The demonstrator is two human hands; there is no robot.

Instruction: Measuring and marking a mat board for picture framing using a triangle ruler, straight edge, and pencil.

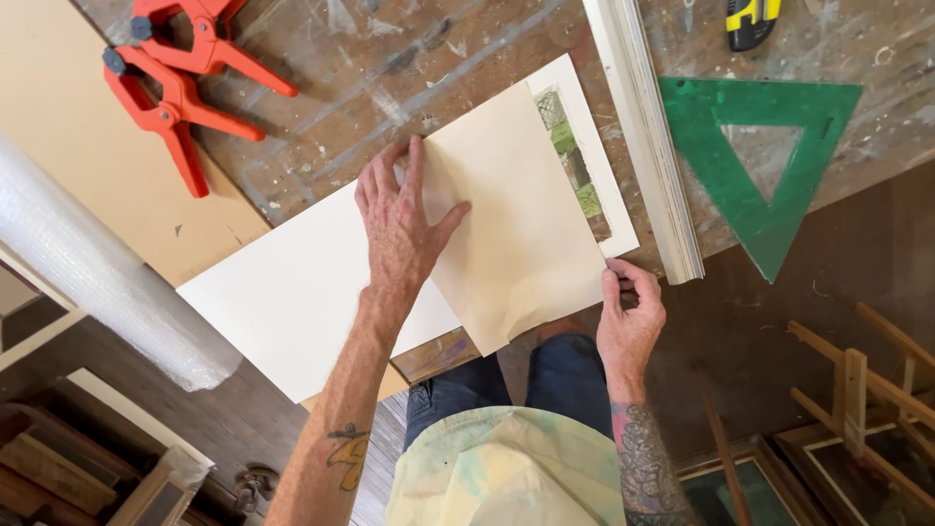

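Observation:
My left hand point(401, 226) lies flat, fingers spread, on a cream paper sheet point(521, 229) at the middle of a worn wooden workbench point(390, 68). My right hand point(628, 317) pinches the lower right corner of that sheet at the bench's near edge. The sheet covers most of a white mat board point(292, 292). A strip of a green and brown picture point(575, 166) shows along the sheet's right side, with a white border beyond it.
Two orange spring clamps point(180, 73) lie at the upper left on a tan board point(68, 127). A bubble wrap roll point(97, 278) juts off the left. A white moulding strip point(648, 146), a green set square point(760, 146) and a yellow-black tool point(750, 19) lie right.

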